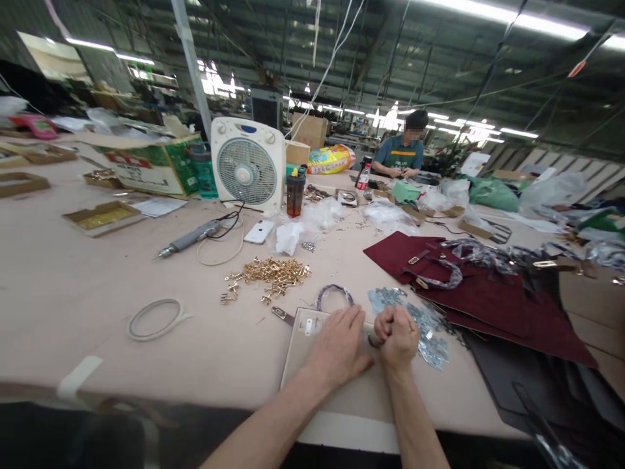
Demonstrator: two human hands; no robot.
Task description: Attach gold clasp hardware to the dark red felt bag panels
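Note:
My left hand lies palm down on a beige panel near the table's front edge, its fingers pressed on a small part I cannot make out. Beside it, my right hand is curled into a fist around a small dark tool or piece, touching the left hand's fingertips. A wrapped ring-shaped handle lies just beyond the hands. A heap of small silver metal pieces sits to the right of them. Gold metal fittings are scattered to the left and further back.
Dark red bag panels with wrapped handles lie at right. An electric screwdriver, a white phone, a box fan, cardboard boxes and plastic bags stand further back. A white loop lies at left. Another person works at the far end.

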